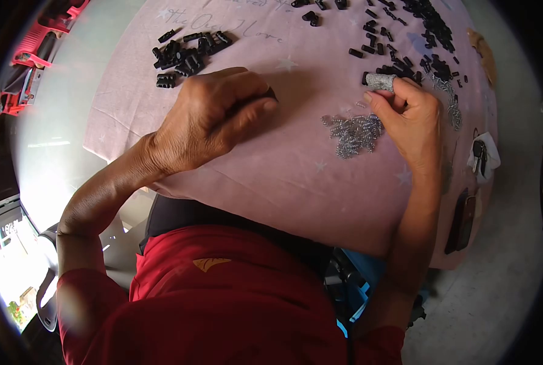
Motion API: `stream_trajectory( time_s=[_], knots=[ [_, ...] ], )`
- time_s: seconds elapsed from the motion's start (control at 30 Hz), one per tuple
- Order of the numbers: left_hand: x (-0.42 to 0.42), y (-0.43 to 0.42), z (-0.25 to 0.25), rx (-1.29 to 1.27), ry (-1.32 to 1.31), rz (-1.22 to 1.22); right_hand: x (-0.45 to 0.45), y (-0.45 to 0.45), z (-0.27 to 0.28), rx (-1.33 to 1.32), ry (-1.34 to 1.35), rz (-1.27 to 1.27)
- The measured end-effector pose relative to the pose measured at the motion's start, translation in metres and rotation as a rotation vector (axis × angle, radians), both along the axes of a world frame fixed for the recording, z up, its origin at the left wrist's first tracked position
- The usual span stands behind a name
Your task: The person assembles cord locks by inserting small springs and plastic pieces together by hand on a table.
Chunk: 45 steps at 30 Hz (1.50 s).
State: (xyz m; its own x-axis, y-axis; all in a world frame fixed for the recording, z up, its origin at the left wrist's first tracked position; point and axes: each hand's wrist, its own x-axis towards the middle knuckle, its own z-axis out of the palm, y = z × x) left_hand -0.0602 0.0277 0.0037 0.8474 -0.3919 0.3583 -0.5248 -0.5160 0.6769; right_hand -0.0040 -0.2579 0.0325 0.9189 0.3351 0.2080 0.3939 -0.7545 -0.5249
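Observation:
My left hand (226, 115) is closed above the pink cloth, its fingers curled toward the thumb. A dark edge of a small black part (272, 93) shows at its fingertips; most of it is hidden. To the right, my right hand (411, 112) has its thumb and index finger nearly together, with grey wrapping (381, 82) around the index finger. Whether anything lies between those fingers I cannot make out. Just below them is a heap of small metal springs (353, 135). Loose black parts (399, 64) lie behind the right hand.
A pile of black cylindrical parts (186, 55) sits beyond my left hand. More springs (451, 100) lie to the right. Keys (479, 155) on a white cloth and a dark phone-like case (461, 222) are near the right edge of the pink tablecloth (283, 188). Red chairs (37, 42) stand at upper left.

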Motion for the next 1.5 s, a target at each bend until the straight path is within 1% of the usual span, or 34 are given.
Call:
stream_trajectory(
  time_s=[0.13, 0.17, 0.23, 0.33, 0.43, 0.53, 0.67, 0.77, 0.8, 0.9, 0.93, 1.03, 1.1, 1.2, 1.3, 1.4, 1.5],
  knots=[
    [0.011, 0.010, 0.004, 0.085, -0.092, 0.048, -0.001, -0.001, -0.003, -0.079, -0.095, 0.029],
    [0.019, 0.013, -0.001, 0.097, -0.180, 0.079, 0.000, -0.001, -0.003, -0.088, -0.119, 0.038],
    [0.032, 0.017, 0.000, 0.136, -0.192, 0.168, 0.000, -0.001, -0.004, -0.105, -0.166, 0.048],
    [0.047, 0.019, -0.009, 0.090, -0.217, 0.207, 0.000, -0.003, -0.001, -0.205, -0.249, 0.038],
    [0.052, 0.014, -0.005, 0.065, -0.209, 0.220, 0.001, -0.003, -0.004, -0.241, -0.297, 0.061],
    [0.058, 0.006, 0.006, 0.019, -0.094, 0.214, 0.002, -0.003, -0.008, -0.294, -0.395, 0.079],
    [0.080, -0.015, 0.020, 0.074, -0.141, 0.148, 0.003, -0.002, -0.006, -0.297, -0.411, 0.124],
    [0.112, -0.032, 0.013, 0.179, -0.203, 0.088, 0.004, -0.002, -0.004, -0.298, -0.425, 0.157],
    [0.118, -0.033, 0.008, 0.144, -0.314, 0.038, 0.004, -0.002, -0.004, -0.303, -0.429, 0.154],
    [0.133, -0.037, -0.009, 0.217, -0.316, 0.074, 0.004, -0.003, -0.006, -0.293, -0.424, 0.153],
    [0.132, -0.037, -0.007, 0.221, -0.299, 0.055, 0.004, -0.004, -0.006, -0.286, -0.419, 0.152],
    [0.128, -0.036, 0.000, 0.203, -0.267, 0.020, 0.006, -0.006, -0.007, -0.210, -0.465, 0.154],
    [0.124, -0.037, -0.002, 0.140, -0.262, 0.021, 0.006, -0.005, -0.008, -0.076, -0.411, 0.118],
    [0.111, -0.043, 0.012, 0.136, -0.102, 0.016, 0.006, -0.002, -0.011, 0.110, -0.291, 0.068],
    [0.104, -0.048, 0.014, 0.100, -0.019, 0.026, 0.006, -0.002, -0.013, 0.245, -0.194, 0.030],
    [0.095, -0.053, 0.002, -0.055, -0.034, 0.015, 0.006, -0.002, -0.019, 0.397, -0.118, 0.021],
    [0.077, -0.059, 0.009, -0.481, 0.616, -0.119, 0.004, -0.001, -0.018, 0.518, -0.054, 0.048]
  ],
)
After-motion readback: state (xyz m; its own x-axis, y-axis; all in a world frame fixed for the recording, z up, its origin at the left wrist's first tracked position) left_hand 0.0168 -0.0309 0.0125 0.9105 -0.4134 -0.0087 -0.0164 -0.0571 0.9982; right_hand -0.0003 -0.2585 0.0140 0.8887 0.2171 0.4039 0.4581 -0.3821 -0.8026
